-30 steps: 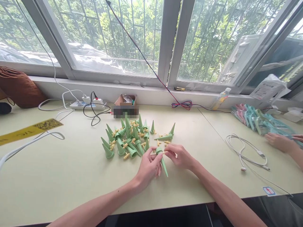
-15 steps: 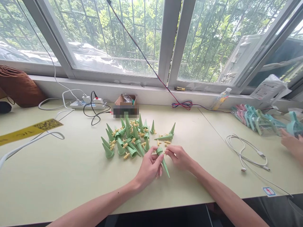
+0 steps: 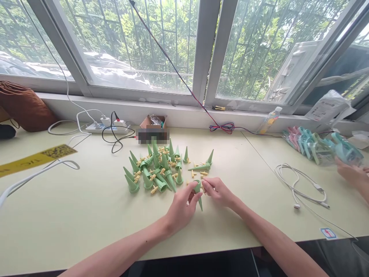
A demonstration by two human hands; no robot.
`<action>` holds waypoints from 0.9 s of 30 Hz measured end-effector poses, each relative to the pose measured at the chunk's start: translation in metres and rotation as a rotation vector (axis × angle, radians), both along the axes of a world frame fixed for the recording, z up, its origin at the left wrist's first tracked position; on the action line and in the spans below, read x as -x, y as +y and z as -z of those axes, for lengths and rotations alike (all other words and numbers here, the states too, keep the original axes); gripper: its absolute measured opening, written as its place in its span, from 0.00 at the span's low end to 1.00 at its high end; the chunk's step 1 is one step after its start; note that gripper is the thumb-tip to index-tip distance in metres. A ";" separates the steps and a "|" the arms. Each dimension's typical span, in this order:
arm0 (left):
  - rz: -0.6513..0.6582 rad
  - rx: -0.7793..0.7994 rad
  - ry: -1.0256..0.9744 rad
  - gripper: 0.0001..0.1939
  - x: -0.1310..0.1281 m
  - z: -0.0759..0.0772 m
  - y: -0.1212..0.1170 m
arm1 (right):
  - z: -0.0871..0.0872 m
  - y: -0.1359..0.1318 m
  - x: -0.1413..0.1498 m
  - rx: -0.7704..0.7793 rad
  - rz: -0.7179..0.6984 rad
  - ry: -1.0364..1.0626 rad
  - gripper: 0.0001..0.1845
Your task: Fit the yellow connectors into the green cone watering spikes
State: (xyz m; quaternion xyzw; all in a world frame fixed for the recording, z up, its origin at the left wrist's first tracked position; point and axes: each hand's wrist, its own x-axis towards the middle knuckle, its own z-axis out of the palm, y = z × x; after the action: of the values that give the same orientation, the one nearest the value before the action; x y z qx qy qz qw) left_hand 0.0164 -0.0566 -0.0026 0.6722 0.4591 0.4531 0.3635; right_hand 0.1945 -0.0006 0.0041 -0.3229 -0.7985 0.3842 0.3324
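Observation:
My left hand is closed around a green watering spike, its round open end up and its pointed tip toward me. Against the spike's side, just below its wide end, my right hand pinches a small yellow valve, mostly covered by the fingers. Just beyond my hands lie several more yellow valves and a green spike on its side. To the left is a pile of green spikes, some upright and some lying down, with yellow valves mixed in.
On the right, another person's hand touches a row of bagged teal and pink plastic items. A coiled white cable lies nearer. Behind the pile stands a small cardboard box; a power strip is to its left.
The spike in my left hand has turned more upright, so its open end faces up. My right hand stays close at its side. The other person's hand has shifted slightly left.

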 end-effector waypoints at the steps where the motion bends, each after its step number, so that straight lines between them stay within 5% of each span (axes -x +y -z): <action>1: -0.001 -0.028 0.026 0.09 0.001 0.002 0.000 | -0.001 0.000 0.000 0.027 -0.009 0.011 0.25; 8: 0.017 0.026 -0.032 0.08 -0.001 -0.006 0.001 | 0.000 0.000 0.003 0.111 0.004 0.085 0.27; 16: 0.072 0.334 -0.390 0.13 -0.006 -0.016 0.000 | -0.001 0.000 0.001 -0.050 0.054 0.101 0.17; 27: 0.098 0.406 -0.496 0.17 -0.005 -0.017 0.001 | 0.002 -0.002 -0.002 -0.185 0.036 0.109 0.07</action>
State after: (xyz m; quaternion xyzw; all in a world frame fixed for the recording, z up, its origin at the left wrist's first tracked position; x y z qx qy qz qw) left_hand 0.0213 -0.0561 0.0140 0.4766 0.4045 0.4843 0.6121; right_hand 0.1967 -0.0031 0.0023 -0.2839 -0.8053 0.3198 0.4107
